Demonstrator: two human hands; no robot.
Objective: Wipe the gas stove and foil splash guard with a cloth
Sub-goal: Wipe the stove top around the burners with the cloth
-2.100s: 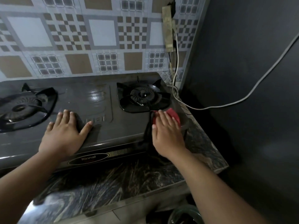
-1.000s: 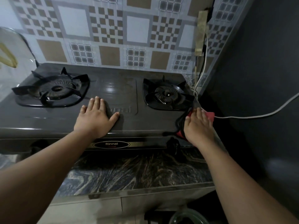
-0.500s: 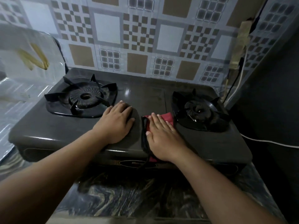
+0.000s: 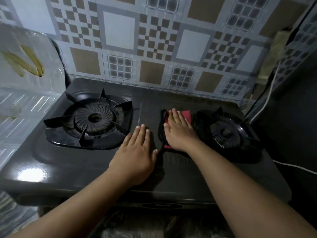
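- The person leans over the gas stove (image 4: 72, 170), both arms stretched across its dark top; I'll place everything else by that stove.
- The right hand (image 4: 178, 130) lies flat, fingers straight and together, pressing the cloth (image 4: 186, 114) down on the stove's middle panel, just left of the right burner (image 4: 226, 133). It is not gripping so much as pinning — palm on top, a red corner poking out past the fingertips and a dark edge or cord of the cloth looping along the hand's left side.
- The left hand (image 4: 135, 153) holds nothing; it rests open and flat on the same panel, just beside the cloth and right of the left burner (image 4: 93, 118), looking like a brace.
- To my eye the step in hand is wiping the flat strip between the burners — the stove part of the job.
- The foil splash guard (image 4: 22, 93) stands at the stove's left end with yellowish streaks on it, and looks not yet wiped.
- Next, I'd guess, steady palm pressure while sliding along the panel, steering round the pan-support prongs so the loose cord doesn't snag, then lifting the cloth over to the foil.
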